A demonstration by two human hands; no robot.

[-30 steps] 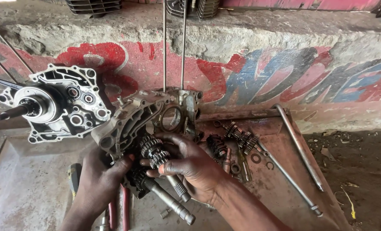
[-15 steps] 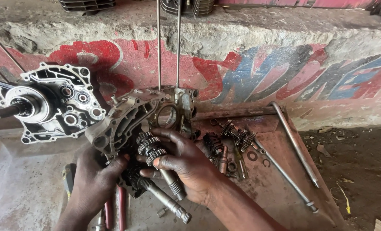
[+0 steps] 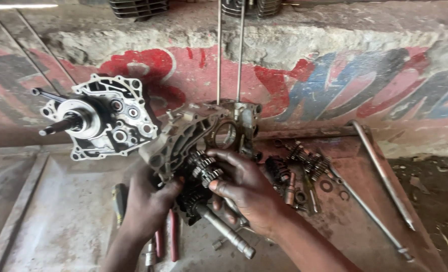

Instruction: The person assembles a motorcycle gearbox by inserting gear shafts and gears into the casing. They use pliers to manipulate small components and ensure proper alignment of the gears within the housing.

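The right hand has slid up onto the gear cluster, fingertips now pinching it. The left hand seems to have crept slightly higher on the crankcase half.

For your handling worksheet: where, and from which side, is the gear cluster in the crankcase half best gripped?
Grip the gear cluster around its toothed rims, coming from the open face towards the camera, as the right hand does. The crankcase half walls off its back, and the left hand steadies the casing's lower edge.

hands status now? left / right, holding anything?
Left hand: closed on the lower edge of the engine case half.
Right hand: fingers curled on the gear cluster in that case.
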